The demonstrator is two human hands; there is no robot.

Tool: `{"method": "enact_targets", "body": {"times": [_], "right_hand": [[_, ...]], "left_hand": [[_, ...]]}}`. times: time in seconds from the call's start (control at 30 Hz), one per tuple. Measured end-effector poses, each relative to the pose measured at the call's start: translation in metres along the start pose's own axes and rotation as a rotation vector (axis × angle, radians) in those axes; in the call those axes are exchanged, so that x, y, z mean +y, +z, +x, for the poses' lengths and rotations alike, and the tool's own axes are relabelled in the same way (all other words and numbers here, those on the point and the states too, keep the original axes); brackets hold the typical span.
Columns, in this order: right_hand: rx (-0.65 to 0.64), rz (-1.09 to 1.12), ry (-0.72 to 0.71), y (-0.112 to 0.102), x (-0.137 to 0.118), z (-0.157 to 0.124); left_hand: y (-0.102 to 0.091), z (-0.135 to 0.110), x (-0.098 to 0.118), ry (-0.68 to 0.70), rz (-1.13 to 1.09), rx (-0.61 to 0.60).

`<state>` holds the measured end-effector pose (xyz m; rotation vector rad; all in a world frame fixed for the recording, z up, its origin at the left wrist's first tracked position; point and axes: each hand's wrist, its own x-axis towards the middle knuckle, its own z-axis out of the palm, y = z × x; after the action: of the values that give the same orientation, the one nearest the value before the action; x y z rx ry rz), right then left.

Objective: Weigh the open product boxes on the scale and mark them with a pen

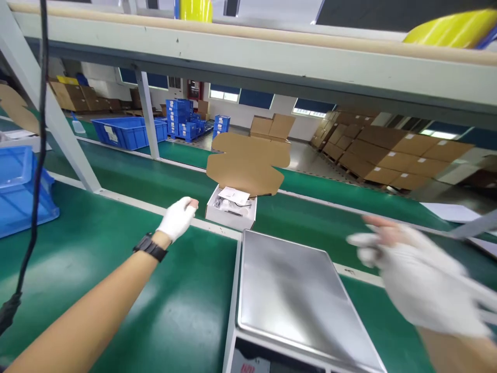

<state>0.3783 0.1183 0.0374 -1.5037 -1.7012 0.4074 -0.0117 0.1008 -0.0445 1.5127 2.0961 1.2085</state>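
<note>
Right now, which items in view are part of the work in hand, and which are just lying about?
In hand:
- open carton with papers and parts inside, flap up
- left hand, gloved, reaching just beside the carton
- right hand, gloved, blurred, raised over the belt
- scale platform, bare, in front

Lying about:
- blue bin at left
- blue crates behind
- stacked brown boxes
- yellow tape rolls on the shelf

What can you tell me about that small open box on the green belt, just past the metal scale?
The small open box is white on its outer walls with a brown cardboard lid standing up behind it, flaps spread. Inside lie a folded white paper and what look like bagged dark parts, too small to name. It sits upright on the green conveyor belt, just beyond the scale's steel platter. The gloved left hand reaches toward its left side; contact cannot be told. The blurred right hand is apart.
</note>
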Motion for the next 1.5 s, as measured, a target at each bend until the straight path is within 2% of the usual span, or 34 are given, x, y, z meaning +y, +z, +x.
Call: {"method": "enact_targets", "body": {"times": [0.07, 0.13, 0.2, 0.27, 0.33, 0.4, 0.47, 0.53, 0.6, 0.67, 0.77, 0.87, 1.0, 1.1, 1.2, 1.3, 1.37, 1.43, 1.5], "right_hand": [[-0.207, 0.048, 0.071, 0.037, 0.006, 0.036], [-0.432, 0.015, 0.138, 0.082, 0.020, 0.071], [-0.579, -0.020, 0.214, 0.128, 0.037, 0.097], [-0.707, 0.043, 0.314, 0.164, 0.050, 0.113], [-0.781, 0.120, 0.377, 0.187, 0.058, 0.120], [-0.770, 0.144, 0.383, 0.193, 0.059, 0.126], [-0.702, 0.141, 0.374, 0.182, 0.056, 0.136], [-0.610, 0.126, 0.348, 0.155, 0.049, 0.146], [-0.529, 0.100, 0.321, 0.116, 0.037, 0.151], [-0.462, 0.065, 0.307, 0.070, 0.023, 0.142], [-0.400, -0.008, 0.325, 0.006, 0.007, 0.099], [-0.391, -0.044, 0.353, -0.041, 0.001, 0.029], [-0.425, -0.109, 0.313, -0.073, 0.006, -0.062], [-0.409, -0.188, 0.201, -0.076, 0.009, -0.094], [-0.415, -0.219, 0.071, -0.064, 0.010, -0.093], [-0.433, -0.021, 0.103, -0.050, 0.019, -0.081], [-0.370, 0.228, 0.198, -0.043, 0.036, -0.076], [-0.208, 0.427, 0.303, -0.036, 0.061, -0.077], [-0.024, 0.485, 0.397, -0.027, 0.092, -0.086]], "left_hand": [[0.034, 0.040, -0.014, -0.090, 0.097, -0.117], [0.063, 0.071, -0.022, -0.122, 0.202, -0.209], [0.088, 0.093, -0.023, -0.108, 0.268, -0.290], [0.107, 0.106, -0.019, -0.091, 0.304, -0.354], [0.119, 0.113, -0.013, -0.084, 0.346, -0.388], [0.123, 0.117, -0.001, -0.072, 0.390, -0.395], [0.120, 0.120, 0.019, -0.036, 0.403, -0.383], [0.110, 0.120, 0.049, 0.031, 0.384, -0.367], [0.096, 0.113, 0.085, 0.104, 0.346, -0.360], [0.083, 0.095, 0.120, 0.152, 0.306, -0.376], [0.069, 0.048, 0.157, 0.221, 0.275, -0.438], [0.058, -0.017, 0.170, 0.328, 0.296, -0.457], [0.040, -0.101, 0.157, 0.377, 0.316, -0.460], [0.024, -0.139, 0.144, 0.324, 0.320, -0.457], [0.011, -0.148, 0.136, 0.313, 0.341, -0.391], [0.007, -0.142, 0.118, 0.247, 0.214, -0.377], [0.010, -0.137, 0.092, 0.077, -0.050, -0.371], [0.017, -0.135, 0.052, -0.134, -0.270, -0.297], [0.026, -0.138, 0.007, -0.290, -0.278, -0.200]]}}
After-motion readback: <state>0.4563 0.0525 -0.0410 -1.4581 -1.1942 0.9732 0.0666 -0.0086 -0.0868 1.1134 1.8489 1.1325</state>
